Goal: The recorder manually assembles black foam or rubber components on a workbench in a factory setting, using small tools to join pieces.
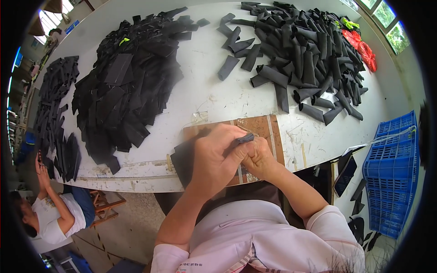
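Near the table's front edge my two hands meet, holding a small black piece of foam-like material (246,138) whose end sticks up between the fingers. My left hand (217,152) is closed on it with the thumb pressed inward. My right hand (258,157) is curled against its other side, fingers folded. The rest of the piece is hidden in the grip. Below them lies a brown board (259,123) with strips of tape across it. A flat black sheet (183,161) rests at the board's left side, partly behind my left hand.
A heap of flat black pieces (120,98) covers the table's left middle. Black rolled tubes (309,54) are piled at the far right beside a red plastic bag (359,48). Blue crates (391,168) stand at right. At far left, another person (57,207) sits by more black pieces (52,107).
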Demonstrator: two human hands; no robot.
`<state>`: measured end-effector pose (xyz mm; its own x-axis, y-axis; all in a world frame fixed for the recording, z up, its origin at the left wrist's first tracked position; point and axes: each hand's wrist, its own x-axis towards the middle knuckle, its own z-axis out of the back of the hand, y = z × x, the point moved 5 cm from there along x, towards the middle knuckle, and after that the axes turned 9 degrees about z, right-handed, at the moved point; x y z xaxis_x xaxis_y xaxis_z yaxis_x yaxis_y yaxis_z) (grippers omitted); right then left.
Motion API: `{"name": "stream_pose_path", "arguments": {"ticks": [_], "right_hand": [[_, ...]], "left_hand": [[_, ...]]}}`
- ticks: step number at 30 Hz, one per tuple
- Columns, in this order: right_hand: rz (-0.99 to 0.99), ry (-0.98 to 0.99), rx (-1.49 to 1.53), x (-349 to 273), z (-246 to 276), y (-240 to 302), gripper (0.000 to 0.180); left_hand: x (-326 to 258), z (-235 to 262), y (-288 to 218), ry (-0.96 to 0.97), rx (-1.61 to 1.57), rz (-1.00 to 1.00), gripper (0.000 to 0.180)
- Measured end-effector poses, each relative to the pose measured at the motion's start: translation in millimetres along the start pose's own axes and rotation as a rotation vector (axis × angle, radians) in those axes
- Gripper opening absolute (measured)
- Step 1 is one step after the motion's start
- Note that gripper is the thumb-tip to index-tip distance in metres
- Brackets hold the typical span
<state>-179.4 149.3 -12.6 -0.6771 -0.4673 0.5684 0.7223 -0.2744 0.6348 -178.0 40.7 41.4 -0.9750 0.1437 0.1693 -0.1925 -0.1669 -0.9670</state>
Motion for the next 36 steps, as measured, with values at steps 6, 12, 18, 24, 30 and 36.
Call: {"name": "stream_pose_path", "arguments": {"ticks": [6,12,18,24,30,36], "right_hand": [[-0.059,0.055,-0.012,9,10,12,0.016],[0.034,0.189,-0.136,36,32,36,0.024],[0.053,0.121,-0.132,23,11,24,0.029],[-0.012,0.145,-0.188,19,10,26,0.029],[-0.031,0.075,0.166,54,47,45,0.025],[-0.362,-0.326,0.119,58,82,27,0.043]], "left_hand": [[-14,5,-19,-0.18,-0.137,-0.194,0.017],[-13,21,-18,-0.175,-0.595,-0.153,0.015],[-18,27,11,-0.181,-0.831,0.043,0.016],[-17,30,4,-0.238,-0.676,-0.021,0.012],[-29,50,10,-0.436,-0.465,0.069,0.013],[-80,79,68,-0.617,-0.158,0.329,0.012]]}}
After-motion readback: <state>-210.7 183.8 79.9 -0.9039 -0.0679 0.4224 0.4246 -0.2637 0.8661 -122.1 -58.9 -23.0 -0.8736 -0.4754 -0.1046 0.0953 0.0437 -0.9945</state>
